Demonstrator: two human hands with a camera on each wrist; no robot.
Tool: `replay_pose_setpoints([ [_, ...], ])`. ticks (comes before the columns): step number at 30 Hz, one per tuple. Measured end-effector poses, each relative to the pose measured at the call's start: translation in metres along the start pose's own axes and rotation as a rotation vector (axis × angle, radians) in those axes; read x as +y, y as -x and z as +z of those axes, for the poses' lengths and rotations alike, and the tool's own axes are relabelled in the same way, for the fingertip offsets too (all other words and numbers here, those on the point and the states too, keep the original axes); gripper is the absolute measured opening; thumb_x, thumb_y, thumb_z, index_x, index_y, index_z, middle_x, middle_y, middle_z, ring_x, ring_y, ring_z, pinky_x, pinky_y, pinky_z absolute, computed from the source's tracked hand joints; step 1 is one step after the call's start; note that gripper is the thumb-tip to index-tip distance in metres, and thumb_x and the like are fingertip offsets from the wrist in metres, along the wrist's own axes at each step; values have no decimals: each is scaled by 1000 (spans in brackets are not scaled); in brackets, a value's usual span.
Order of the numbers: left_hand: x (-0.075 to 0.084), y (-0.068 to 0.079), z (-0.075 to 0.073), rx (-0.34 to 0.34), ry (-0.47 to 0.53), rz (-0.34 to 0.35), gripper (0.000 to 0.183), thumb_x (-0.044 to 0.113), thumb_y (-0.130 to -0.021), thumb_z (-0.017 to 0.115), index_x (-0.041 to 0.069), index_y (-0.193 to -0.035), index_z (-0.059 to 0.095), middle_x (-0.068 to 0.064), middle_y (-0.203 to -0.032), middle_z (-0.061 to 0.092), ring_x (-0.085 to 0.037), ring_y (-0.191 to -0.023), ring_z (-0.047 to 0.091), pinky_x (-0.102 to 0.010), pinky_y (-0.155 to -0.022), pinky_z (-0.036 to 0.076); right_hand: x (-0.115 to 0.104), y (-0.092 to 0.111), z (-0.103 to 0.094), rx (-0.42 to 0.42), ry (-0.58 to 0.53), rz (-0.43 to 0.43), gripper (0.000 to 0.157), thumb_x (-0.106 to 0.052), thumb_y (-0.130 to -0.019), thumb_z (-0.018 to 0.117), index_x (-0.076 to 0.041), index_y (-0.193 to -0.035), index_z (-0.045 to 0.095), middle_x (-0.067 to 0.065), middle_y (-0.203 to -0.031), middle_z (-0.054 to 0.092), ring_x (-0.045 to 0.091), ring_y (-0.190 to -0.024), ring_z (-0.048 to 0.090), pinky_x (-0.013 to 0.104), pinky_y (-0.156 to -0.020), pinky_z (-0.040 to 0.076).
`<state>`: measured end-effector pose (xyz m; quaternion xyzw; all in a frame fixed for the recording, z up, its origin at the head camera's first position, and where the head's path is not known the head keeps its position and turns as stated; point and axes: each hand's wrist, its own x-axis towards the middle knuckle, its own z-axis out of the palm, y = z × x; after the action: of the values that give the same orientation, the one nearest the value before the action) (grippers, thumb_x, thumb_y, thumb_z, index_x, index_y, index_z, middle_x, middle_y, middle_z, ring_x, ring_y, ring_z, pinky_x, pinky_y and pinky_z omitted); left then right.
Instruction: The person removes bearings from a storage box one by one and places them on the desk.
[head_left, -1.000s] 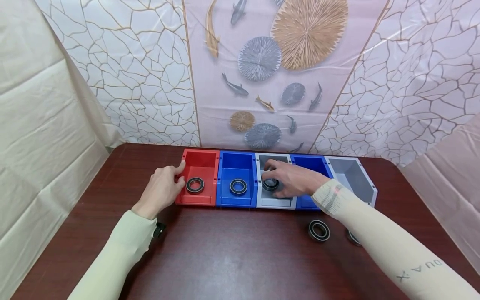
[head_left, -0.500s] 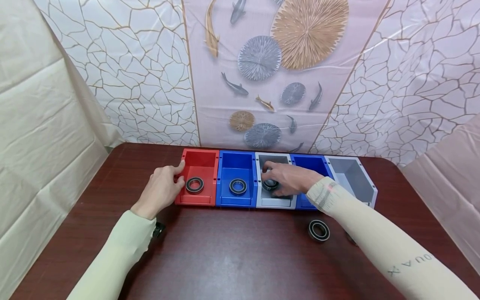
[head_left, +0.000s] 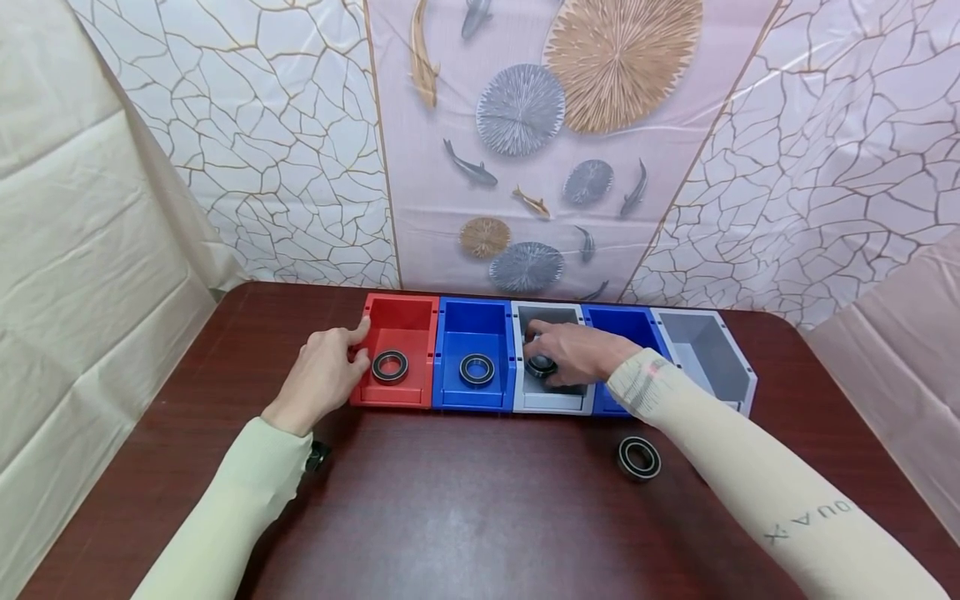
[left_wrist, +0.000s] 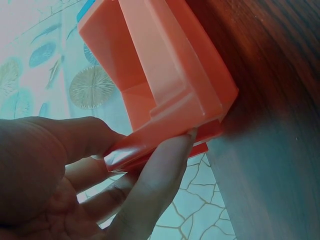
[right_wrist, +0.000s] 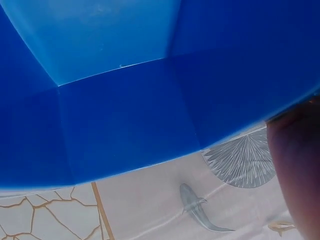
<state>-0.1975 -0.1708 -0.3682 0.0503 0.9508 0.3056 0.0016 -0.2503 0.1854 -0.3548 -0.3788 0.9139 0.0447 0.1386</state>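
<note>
My left hand [head_left: 318, 379] pinches the left side wall of the red bin [head_left: 402, 313]; in the left wrist view the thumb and fingers lie on either side of the red rim [left_wrist: 150, 131]. A black-sealed ball bearing [head_left: 391, 381] lies flat inside that bin. My right hand [head_left: 576, 353] reaches down into the grey bin [head_left: 551, 404], fingers and thumb curled about another bearing [head_left: 537, 374], which they partly hide. The right wrist view is mostly filled by a blue bin [right_wrist: 120, 125], with a blurred part of the hand [right_wrist: 296, 165] at its right edge.
A blue bin [head_left: 474, 318] with a bearing [head_left: 477, 384] stands between red and grey. To the right are a second blue bin [head_left: 618, 321], partly under my wrist, and another grey bin [head_left: 722, 362]. One loose bearing [head_left: 639, 477] lies on the brown table [head_left: 450, 517] before them.
My right forearm has swung a little to the left and now covers the second loose bearing on the table. The right hand has shifted slightly within the grey bin. My left hand stays put.
</note>
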Motion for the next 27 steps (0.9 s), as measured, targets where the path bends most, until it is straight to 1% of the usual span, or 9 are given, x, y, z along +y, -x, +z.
replay_pose_setpoints([
  [5,0,0,0,3,0,-7,56,9,-99,56,6,-152,42,-29,-144,55,-21,-51,48,-30,-49,46,0,-4,1,10,-21,10,43,-16,-86,82,-15,-127,70,18,-140,58,28,-112,67,46,-97,57],
  [10,0,0,-1,4,1,-7,56,10,-99,56,6,-152,42,-29,-148,52,-21,-54,49,-30,-49,46,0,-7,1,22,-27,13,39,-14,-86,82,-14,-124,72,14,-128,63,23,-103,68,42,-93,59],
  [12,0,0,0,5,1,-4,55,10,-99,56,6,-152,43,-28,-148,52,-22,-56,50,-30,-50,47,1,-7,2,21,-27,17,39,-14,-87,81,-14,-124,72,13,-127,63,22,-101,67,41,-93,60],
  [17,0,0,0,8,-1,3,55,10,-99,57,6,-152,43,-28,-146,54,-22,-60,52,-29,-51,48,1,-7,1,10,-26,22,38,-14,-88,80,-15,-125,72,12,-125,63,20,-99,66,40,-91,60],
  [27,0,1,1,-5,4,-6,56,10,-99,57,7,-153,42,-29,-145,55,-22,-56,51,-29,-50,48,1,-3,-1,-1,-18,6,38,-15,-88,80,-16,-124,71,12,-126,62,19,-97,66,39,-90,60],
])
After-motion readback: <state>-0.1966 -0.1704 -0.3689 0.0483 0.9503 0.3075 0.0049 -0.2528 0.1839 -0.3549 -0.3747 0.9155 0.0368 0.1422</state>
